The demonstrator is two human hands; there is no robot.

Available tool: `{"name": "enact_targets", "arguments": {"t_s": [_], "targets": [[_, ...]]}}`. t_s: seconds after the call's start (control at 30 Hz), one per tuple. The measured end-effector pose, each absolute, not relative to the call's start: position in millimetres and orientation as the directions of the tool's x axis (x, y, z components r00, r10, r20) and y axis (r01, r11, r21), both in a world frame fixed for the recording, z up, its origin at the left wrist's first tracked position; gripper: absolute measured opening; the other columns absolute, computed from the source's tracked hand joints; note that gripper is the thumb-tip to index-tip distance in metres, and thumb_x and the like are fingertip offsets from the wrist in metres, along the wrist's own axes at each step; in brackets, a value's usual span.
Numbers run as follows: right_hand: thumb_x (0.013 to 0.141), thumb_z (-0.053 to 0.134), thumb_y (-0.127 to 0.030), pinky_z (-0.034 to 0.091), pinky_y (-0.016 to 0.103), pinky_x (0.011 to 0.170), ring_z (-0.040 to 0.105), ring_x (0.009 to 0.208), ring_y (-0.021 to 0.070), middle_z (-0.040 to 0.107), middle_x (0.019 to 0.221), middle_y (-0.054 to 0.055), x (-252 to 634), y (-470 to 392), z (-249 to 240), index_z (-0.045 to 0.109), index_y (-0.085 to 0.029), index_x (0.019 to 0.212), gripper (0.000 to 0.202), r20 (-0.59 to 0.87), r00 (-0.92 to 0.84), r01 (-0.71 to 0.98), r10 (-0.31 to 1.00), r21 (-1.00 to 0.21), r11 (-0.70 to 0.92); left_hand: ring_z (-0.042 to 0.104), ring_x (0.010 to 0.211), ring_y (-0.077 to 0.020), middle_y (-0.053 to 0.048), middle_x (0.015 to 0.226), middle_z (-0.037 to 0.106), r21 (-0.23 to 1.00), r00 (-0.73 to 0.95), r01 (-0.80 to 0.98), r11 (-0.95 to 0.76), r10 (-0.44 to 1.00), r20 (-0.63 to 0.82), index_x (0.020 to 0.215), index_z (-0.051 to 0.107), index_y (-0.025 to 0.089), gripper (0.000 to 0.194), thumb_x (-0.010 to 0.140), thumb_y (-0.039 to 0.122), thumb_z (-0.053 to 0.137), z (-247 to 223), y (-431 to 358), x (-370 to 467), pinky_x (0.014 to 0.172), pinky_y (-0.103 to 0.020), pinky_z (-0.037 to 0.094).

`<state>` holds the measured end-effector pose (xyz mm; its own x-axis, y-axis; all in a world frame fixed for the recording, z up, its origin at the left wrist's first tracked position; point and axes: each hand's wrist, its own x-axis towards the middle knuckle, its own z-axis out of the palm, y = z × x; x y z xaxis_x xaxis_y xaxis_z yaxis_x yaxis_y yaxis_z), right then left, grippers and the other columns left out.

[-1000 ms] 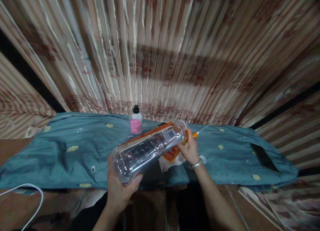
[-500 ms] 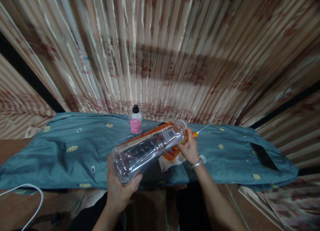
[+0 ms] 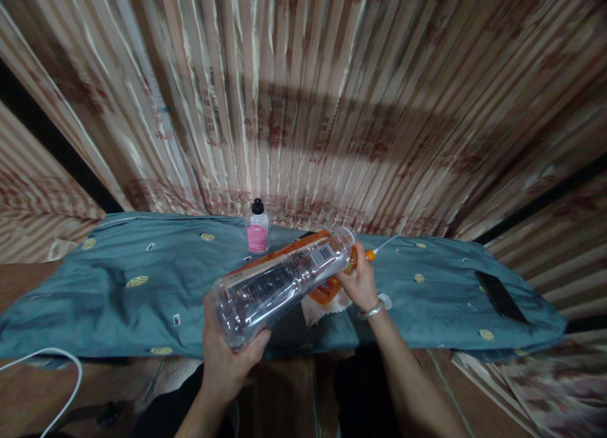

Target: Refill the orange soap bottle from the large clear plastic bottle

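The left hand (image 3: 225, 362) is wrapped around the base of a large clear plastic bottle (image 3: 279, 286), glossy and labelled, held tilted above a wrinkled teal cloth (image 3: 427, 315). The right hand (image 3: 360, 287) curls around the upper part of a translucent orange bottle (image 3: 325, 291), fingers partly hidden, near the clear bottle's neck.

- We note a shiny silver-coloured bracelet (image 3: 372, 310), a narrow rounded band, around the right wrist.
- We see the left forearm (image 3: 202, 411) and right forearm (image 3: 410, 370) bare.
- We make out black legwear (image 3: 365, 390), its finer detail lost in shadow.
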<state>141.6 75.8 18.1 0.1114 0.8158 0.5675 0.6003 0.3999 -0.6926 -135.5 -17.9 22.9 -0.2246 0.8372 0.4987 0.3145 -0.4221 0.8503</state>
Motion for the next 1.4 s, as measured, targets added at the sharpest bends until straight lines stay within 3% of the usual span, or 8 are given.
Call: {"name": "enact_targets", "arguments": {"t_s": [0.3, 0.57, 1.4], "targets": [[0.081, 0.074, -0.042, 0.060, 0.043, 0.091, 0.073, 0.100, 0.0279, 0.074, 0.116, 0.011, 142.0, 76.4, 16.6, 0.054, -0.021, 0.133, 0.060, 0.583, 0.115, 0.617, 0.804, -0.677, 0.402, 0.074, 0.101, -0.0279, -0.015, 0.118, 0.072, 0.851, -0.153, 0.297, -0.433, 0.858, 0.490, 0.141, 0.046, 0.016, 0.073, 0.080, 0.040, 0.078, 19.6, -16.2, -141.3, 0.088, -0.042, 0.061], [0.080, 0.074, -0.042, 0.059, 0.043, 0.091, 0.073, 0.099, 0.0280, 0.074, 0.115, 0.011, 141.5, 76.1, 17.5, 0.053, -0.020, 0.130, 0.058, 0.567, 0.120, 0.595, 0.815, -0.698, 0.398, 0.074, 0.100, -0.0297, -0.013, 0.114, 0.073, 0.907, -0.264, 0.232, -0.350, 0.875, 0.405, 0.133, 0.054, 0.016, 0.075, 0.071, 0.046, 0.082, 23.6, -16.1, -137.1, 0.090, -0.045, 0.060], [0.079, 0.076, -0.043, 0.059, 0.044, 0.091, 0.073, 0.098, 0.0285, 0.074, 0.114, 0.011, 141.2, 75.9, 18.0, 0.054, -0.020, 0.131, 0.061, 0.559, 0.131, 0.599, 0.819, -0.702, 0.384, 0.073, 0.106, -0.0280, -0.016, 0.121, 0.071, 0.901, -0.182, 0.232, -0.367, 0.893, 0.411, 0.140, 0.048, 0.015, 0.075, 0.078, 0.042, 0.080, 17.1, -16.6, -142.9, 0.093, -0.043, 0.060]]}}
